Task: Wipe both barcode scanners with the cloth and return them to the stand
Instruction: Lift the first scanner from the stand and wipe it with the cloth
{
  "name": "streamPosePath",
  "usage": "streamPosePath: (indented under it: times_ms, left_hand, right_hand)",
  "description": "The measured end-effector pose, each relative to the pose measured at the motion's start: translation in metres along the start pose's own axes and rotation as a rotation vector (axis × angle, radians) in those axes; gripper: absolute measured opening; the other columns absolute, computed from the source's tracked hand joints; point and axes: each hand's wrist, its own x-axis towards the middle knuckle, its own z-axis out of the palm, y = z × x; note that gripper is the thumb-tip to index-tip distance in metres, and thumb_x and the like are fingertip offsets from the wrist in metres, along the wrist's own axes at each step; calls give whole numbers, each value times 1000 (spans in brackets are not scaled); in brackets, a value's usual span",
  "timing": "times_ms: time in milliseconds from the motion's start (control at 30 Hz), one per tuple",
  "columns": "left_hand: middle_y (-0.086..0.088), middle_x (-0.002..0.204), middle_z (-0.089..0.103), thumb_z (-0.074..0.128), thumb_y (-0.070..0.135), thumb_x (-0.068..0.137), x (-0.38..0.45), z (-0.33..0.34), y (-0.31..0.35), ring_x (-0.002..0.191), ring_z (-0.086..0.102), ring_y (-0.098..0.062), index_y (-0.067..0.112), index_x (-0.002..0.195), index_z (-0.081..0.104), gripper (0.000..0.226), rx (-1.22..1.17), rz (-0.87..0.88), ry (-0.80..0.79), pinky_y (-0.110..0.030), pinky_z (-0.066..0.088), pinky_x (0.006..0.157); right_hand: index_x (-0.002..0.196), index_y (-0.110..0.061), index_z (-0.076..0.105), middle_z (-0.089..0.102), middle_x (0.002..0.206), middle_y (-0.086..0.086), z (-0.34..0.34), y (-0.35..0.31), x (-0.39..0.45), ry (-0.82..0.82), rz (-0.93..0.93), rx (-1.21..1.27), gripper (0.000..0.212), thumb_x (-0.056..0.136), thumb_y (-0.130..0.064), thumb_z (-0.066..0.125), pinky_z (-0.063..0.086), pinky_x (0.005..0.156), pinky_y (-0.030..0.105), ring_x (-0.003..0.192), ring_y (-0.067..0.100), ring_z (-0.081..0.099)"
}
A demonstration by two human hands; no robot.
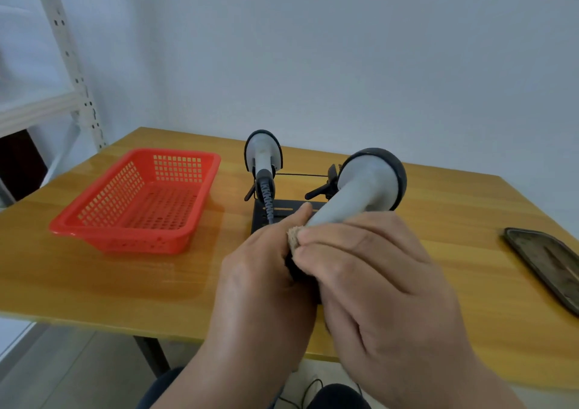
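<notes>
Gripping an unlabelled grey scanner point(360, 186), both hands, cloth point(294, 238) between.

Glossy wood table point(94, 277); perforated plastic basket point(138, 198); fuzzy cloth point(294, 236).

Two scanners point(369, 183) point(263, 154), one basket point(138, 201), one tray point(545, 264).

It looked like a stockroom or shop back room: a metal shelf rack point(67, 64), bare wall point(344, 48), wooden table point(94, 277), barcode scanners point(263, 154).
</notes>
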Motion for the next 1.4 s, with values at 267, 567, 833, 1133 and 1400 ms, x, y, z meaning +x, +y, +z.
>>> streamPosePath:
  times_ms: [267,567,833,1133,1400]
  left_hand:
    - [-16,81,71,75,9,74,1,-4,0,52,62,-19,35,114,61,50,-821,-509,-155,-25,52,49]
    - [-17,57,53,48,46,81,-3,2,-1,51,47,-25,10,70,67,42,-943,-581,-164,-31,37,51]
    - [-12,54,52,56,37,82,-2,9,-17,36,43,-18,0,88,61,38,-1439,-873,-336,-24,40,37]
    - [-13,66,57,56,25,85,-3,1,-22,47,51,-20,5,108,63,32,-1413,-932,-693,-23,31,42]
    - [-7,58,45,52,58,79,-6,8,-23,40,29,-12,0,93,66,62,-1106,-919,-600,-17,22,38]
  right_hand:
    - [94,-3,72,63,95,-4,-7,22,-10,87,261,-24,17,83,6,62,47,83,21,91,14,59]
    - [92,0,74,72,97,10,12,8,-9,-38,54,-35,26,93,-1,48,47,82,33,84,24,61]
    - [93,-2,73,70,102,9,13,12,-18,-41,92,-7,28,98,-7,46,48,82,33,88,24,60]
    - [94,-1,75,71,104,8,4,21,-25,22,168,18,20,91,-2,55,50,79,34,90,25,63]
    - [95,-4,75,70,99,4,-5,38,-30,-48,202,-12,20,84,2,59,50,79,28,88,22,64]
